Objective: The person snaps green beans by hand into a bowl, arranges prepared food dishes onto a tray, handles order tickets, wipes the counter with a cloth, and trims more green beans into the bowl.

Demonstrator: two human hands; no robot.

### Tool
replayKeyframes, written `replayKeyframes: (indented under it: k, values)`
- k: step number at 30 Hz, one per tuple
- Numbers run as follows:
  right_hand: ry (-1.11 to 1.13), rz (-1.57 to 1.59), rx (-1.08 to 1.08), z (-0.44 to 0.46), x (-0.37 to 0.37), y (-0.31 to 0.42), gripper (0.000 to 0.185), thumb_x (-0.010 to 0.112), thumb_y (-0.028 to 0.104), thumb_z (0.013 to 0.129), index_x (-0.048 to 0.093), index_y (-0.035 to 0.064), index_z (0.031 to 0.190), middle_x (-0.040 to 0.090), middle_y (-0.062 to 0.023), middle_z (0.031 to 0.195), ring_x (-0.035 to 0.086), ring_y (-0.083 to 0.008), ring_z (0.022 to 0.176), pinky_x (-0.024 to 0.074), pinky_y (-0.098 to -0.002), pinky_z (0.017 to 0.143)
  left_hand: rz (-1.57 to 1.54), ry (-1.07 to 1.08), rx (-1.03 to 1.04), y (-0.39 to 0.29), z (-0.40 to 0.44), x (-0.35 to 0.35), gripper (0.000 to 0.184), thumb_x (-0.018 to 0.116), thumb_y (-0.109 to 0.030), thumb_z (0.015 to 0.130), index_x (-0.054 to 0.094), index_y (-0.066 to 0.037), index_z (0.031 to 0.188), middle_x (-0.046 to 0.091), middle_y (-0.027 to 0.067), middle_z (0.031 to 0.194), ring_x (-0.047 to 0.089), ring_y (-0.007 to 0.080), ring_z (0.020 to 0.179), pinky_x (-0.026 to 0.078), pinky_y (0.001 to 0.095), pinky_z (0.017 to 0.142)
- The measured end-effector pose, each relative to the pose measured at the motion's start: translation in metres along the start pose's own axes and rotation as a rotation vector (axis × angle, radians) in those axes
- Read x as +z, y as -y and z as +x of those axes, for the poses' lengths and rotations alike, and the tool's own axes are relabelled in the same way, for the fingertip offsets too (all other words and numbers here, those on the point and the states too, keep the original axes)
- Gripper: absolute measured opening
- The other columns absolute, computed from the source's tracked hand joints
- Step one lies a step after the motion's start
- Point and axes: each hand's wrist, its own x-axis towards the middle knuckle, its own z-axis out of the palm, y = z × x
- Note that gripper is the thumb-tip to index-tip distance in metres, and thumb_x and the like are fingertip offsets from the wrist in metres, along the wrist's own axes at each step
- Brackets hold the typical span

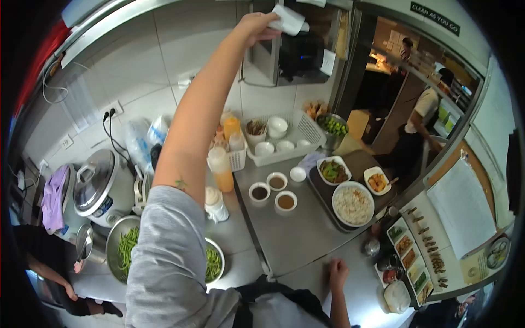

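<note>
My left hand (256, 28) is raised high at the top of the view, its fingers closed on a white paper slip (289, 21) in front of a black printer (302, 54). My right hand (338, 267) is low over the steel counter's front edge, fingers curled; whether anything is inside them is too small to tell. Beyond it on the counter, a dark tray (318, 183) bears a bowl of rice (353, 204) and a dish of greens and meat (334, 170). Three small sauce cups, one of them dark (259, 191), stand left of the tray.
A white basket (287, 154) of bowls and squeeze bottles (221, 169) stand at the back. Rice cookers (98, 188) and bowls of green beans (128, 246) are at left, condiment trays (410, 257) at right. A co-worker's arm (52, 276) shows at far left; another person (424, 112) is beyond the opening.
</note>
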Motion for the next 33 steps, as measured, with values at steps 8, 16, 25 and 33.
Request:
replayKeyframes:
  k: [8,16,25,33]
  values:
    - [-0.506,-0.726,-0.394,0.082,-0.060,-0.044,0.057,0.054,0.023,0.093,0.034,-0.0006,0.141,0.037,-0.0224,0.142,0.033,-0.0405,0.132,0.0263,-0.0472,0.109,0.589,-0.038,-0.169,0.101,-0.126,-0.109,0.034,0.053,-0.008,0.087,0.058,-0.003,0.120,0.062,0.0120,0.105,0.064,0.0228,0.091,0.061,0.0349,0.067]
    - [-0.376,-0.905,-0.118,0.103,-0.059,-0.041,0.063,0.043,0.041,0.097,0.025,0.0059,0.147,0.020,-0.0155,0.154,0.019,-0.0342,0.142,0.0180,-0.0553,0.111,0.399,-0.533,-0.135,0.185,-0.139,-0.256,0.034,0.059,-0.012,0.083,0.064,-0.002,0.115,0.066,0.0125,0.104,0.067,0.0215,0.081,0.061,0.0336,0.062]
    - [-0.464,-0.763,-0.314,0.036,-0.016,-0.013,0.060,0.057,0.026,0.086,0.037,0.0071,0.140,0.035,-0.0210,0.142,0.033,-0.0419,0.129,0.0211,-0.0556,0.107,1.063,-0.815,-0.158,0.262,-0.138,-0.306,0.033,0.068,-0.035,0.079,0.073,-0.008,0.098,0.071,0.0132,0.084,0.069,0.0290,0.073,0.052,0.0419,0.070]
    - [-0.399,-0.581,-0.218,0.016,0.020,-0.019,0.055,0.056,0.022,0.086,0.041,0.0022,0.135,0.042,-0.0217,0.135,0.036,-0.0396,0.126,0.0219,-0.0538,0.106,1.613,-0.840,-0.349,0.278,-0.174,-0.257,0.045,0.070,-0.030,0.077,0.062,-0.008,0.116,0.053,0.0171,0.121,0.050,0.0359,0.112,0.045,0.0425,0.088]
